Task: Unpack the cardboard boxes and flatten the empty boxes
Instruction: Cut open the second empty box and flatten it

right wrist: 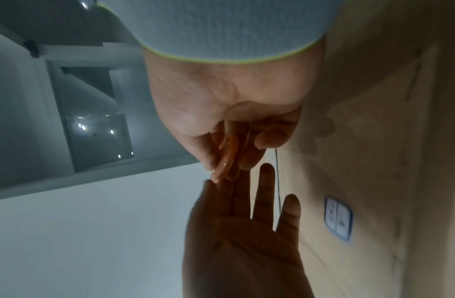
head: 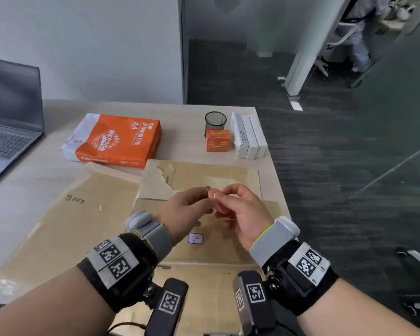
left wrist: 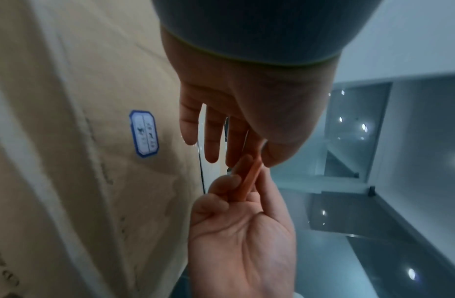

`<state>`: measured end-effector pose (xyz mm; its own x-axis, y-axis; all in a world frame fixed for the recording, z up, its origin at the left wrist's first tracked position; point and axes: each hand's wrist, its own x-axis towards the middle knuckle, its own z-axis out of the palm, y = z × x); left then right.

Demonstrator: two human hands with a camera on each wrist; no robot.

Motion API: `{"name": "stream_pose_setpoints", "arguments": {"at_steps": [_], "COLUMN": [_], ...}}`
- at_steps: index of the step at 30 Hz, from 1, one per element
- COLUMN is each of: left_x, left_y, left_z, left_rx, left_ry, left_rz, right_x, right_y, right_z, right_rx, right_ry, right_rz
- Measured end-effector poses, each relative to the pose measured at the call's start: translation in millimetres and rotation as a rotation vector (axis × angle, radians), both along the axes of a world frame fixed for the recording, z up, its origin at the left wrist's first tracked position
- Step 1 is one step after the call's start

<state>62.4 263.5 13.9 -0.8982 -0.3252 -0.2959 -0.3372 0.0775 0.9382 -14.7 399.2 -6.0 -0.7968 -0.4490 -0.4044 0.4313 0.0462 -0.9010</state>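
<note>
Two flattened cardboard boxes lie on the table: one with a PICO logo point(head: 66, 214) at the left, and one with a purple sticker point(head: 195, 238) under my hands point(head: 204, 175). Above it my hands meet around a slim orange tool point(left wrist: 249, 179), which also shows in the right wrist view point(right wrist: 227, 159). My right hand point(head: 224, 202) curls its fingers round the tool's body. My left hand point(head: 204, 202) has nearly straight fingers, and the tool's tip sits pinched between its thumb and forefinger. A small grey tip point(head: 207, 187) pokes out above the left hand.
At the back of the table are an orange A4 paper ream point(head: 117, 139), a black mesh pen cup point(head: 215, 122), a small orange box point(head: 217, 140) and three white boxes point(head: 249, 134). An open laptop point(head: 7, 132) stands far left. The table's right edge point(head: 277, 180) is close. A person point(head: 359, 32) stands far back.
</note>
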Motion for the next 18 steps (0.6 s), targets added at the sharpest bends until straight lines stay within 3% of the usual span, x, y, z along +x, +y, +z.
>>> {"name": "stream_pose_setpoints", "arguments": {"at_steps": [9,14,18], "left_x": [43,61,72], "left_y": [-73,-131,-169], "left_z": [-12,-21,-36], "left_rx": [0.332,0.315,0.161], "left_ry": [0.046,0.044,-0.018], "left_rz": [0.144,0.172,0.119], "right_x": [42,46,47], "right_y": [-78,-103,-114], "right_z": [13,7,0], "right_rx": [0.002,0.416,0.594], "right_ry": [-0.059,0.417,0.527], "right_rz": [0.12,0.224,0.28]}}
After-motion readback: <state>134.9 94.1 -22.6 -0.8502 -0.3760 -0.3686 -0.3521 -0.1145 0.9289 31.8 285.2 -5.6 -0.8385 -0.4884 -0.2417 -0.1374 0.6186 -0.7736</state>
